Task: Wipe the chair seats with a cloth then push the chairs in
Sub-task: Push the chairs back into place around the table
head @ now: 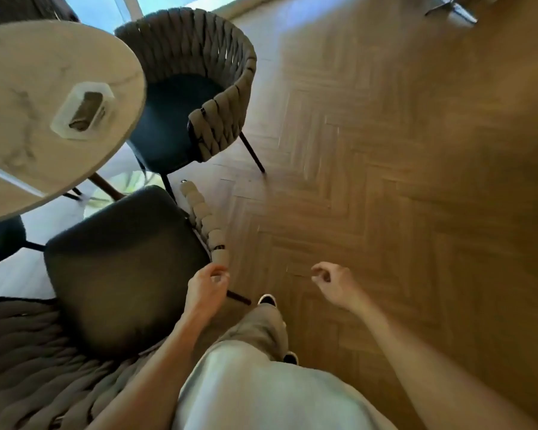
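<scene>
The near chair (121,268) has a dark cushioned seat and a woven grey rope back at the lower left; it stands out from the round marble table (28,72). My left hand (207,288) is curled around the lower end of this chair's beige rope armrest (204,218). My right hand (331,280) hangs over the floor to the right, fingers loosely bent with nothing in them. A second woven chair (180,119) stands beyond, its dark seat partly under the table edge. No cloth is in view.
A clear tray (83,111) with a dark object lies on the table. Another dark chair seat (0,240) shows at the left under the table edge. Herringbone wood floor (385,181) spreads to the right. My leg and shoe (267,301) stand beside the near chair.
</scene>
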The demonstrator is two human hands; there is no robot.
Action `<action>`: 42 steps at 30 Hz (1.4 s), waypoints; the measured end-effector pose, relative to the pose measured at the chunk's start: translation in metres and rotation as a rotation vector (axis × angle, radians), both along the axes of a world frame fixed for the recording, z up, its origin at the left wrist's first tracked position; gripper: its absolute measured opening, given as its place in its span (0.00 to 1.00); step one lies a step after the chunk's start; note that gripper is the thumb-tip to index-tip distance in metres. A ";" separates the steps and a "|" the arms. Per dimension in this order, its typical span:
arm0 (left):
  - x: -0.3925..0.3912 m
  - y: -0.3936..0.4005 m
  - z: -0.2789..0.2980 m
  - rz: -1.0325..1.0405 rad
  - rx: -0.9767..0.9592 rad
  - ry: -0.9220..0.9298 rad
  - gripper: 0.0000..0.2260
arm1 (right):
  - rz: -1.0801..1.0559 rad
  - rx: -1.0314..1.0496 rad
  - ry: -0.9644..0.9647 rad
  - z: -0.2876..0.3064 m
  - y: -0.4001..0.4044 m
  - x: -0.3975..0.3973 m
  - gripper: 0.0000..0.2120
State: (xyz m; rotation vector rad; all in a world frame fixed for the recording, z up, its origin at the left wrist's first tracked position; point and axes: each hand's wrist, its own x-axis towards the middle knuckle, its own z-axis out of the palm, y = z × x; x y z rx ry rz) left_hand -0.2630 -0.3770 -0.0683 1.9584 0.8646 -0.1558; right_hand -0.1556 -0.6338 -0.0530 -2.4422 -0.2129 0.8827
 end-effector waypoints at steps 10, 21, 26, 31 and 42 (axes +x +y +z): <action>0.129 0.049 -0.044 0.417 0.028 0.111 0.28 | 0.180 -0.043 0.026 -0.020 0.058 0.181 0.12; 0.237 0.116 -0.058 0.718 -0.110 0.352 0.27 | 0.524 -0.074 0.092 -0.005 0.199 0.341 0.13; 0.245 0.123 -0.069 0.757 -0.165 0.429 0.23 | 0.717 -0.160 -0.074 -0.015 0.282 0.409 0.15; 0.256 0.125 -0.073 0.831 -0.165 0.552 0.24 | 0.919 -0.103 -0.496 -0.030 0.359 0.460 0.21; 0.276 0.131 -0.065 0.917 -0.146 0.697 0.23 | 1.333 -0.387 -0.295 -0.064 0.447 0.554 0.23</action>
